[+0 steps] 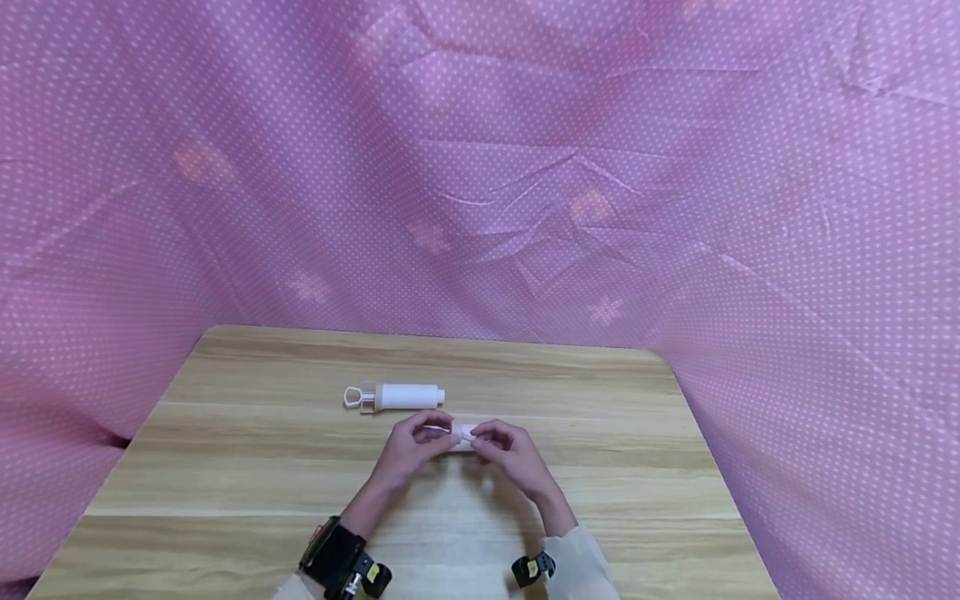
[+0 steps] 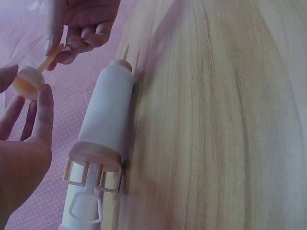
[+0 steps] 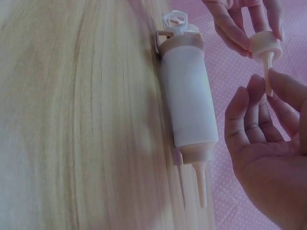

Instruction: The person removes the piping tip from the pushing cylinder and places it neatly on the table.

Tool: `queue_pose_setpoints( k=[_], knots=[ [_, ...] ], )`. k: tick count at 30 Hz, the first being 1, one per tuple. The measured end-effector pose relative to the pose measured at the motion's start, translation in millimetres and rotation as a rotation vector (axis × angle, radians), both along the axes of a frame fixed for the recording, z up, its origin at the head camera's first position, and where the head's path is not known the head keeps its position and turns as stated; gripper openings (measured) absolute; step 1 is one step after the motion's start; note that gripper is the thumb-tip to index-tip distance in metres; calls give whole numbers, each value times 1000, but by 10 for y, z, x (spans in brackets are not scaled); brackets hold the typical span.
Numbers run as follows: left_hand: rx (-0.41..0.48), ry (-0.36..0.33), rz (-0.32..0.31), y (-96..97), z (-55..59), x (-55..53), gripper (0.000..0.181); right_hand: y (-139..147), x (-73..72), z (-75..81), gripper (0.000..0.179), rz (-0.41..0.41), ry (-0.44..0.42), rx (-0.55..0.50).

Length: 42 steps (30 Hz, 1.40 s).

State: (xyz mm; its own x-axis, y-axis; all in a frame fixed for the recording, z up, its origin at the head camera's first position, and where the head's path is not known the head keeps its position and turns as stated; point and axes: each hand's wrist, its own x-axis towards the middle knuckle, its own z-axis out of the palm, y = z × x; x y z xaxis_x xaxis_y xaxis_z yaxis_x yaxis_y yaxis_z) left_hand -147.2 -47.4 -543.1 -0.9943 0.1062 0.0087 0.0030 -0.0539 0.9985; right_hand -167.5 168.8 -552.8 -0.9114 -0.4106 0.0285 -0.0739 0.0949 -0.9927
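My left hand [image 2: 24, 155] holds a small cream ring-shaped cap [image 2: 29, 82] between thumb and fingers, its hollow side showing in the left wrist view. From the cap sticks a slim cream nozzle [image 3: 267, 72], and my right hand [image 3: 276, 163] pinches its tapered end. Whether cap and nozzle are one piece I cannot tell. Beneath both hands, a white icing syringe [image 3: 189, 96] lies on its side, with a long pointed nozzle at one end and a looped plunger handle at the other. In the head view the hands partly hide it.
Behind the left hand lies a second white syringe [image 1: 408, 396], its looped handle to the left and no long nozzle seen on its right end. The wooden table [image 1: 247, 467] carries everything. Pink dotted cloth [image 1: 480, 208] hangs behind and at both sides.
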Motion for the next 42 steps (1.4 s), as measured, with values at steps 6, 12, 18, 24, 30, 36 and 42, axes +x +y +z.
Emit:
queue_pose_setpoints(
  k=[6,12,18,24,30,36,42],
  knots=[
    [-16,6,13,-29,-26,-25,39,29,1,-37,22,-31,-18,-14],
    [-35,15,12,-51,-57,-55,39,33,8,-71,24,-49,-28,-46],
    [-14,30,11,-52,-54,-50,41,37,15,-74,24,-91,-46,-82],
    [13,0,11,-65,-48,-52,44,34,18,-52,25,-114,-63,-114],
    [-6,4,19,-61,-66,-41,42,23,27,-56,23,-134,-66,-134],
    [-2,-7,13,-35,-54,-30,43,7,40,-71,26,-128,-74,-200],
    [1,-1,14,-7,-25,-18,40,3,45,-44,26,-148,-102,-232]
  ],
)
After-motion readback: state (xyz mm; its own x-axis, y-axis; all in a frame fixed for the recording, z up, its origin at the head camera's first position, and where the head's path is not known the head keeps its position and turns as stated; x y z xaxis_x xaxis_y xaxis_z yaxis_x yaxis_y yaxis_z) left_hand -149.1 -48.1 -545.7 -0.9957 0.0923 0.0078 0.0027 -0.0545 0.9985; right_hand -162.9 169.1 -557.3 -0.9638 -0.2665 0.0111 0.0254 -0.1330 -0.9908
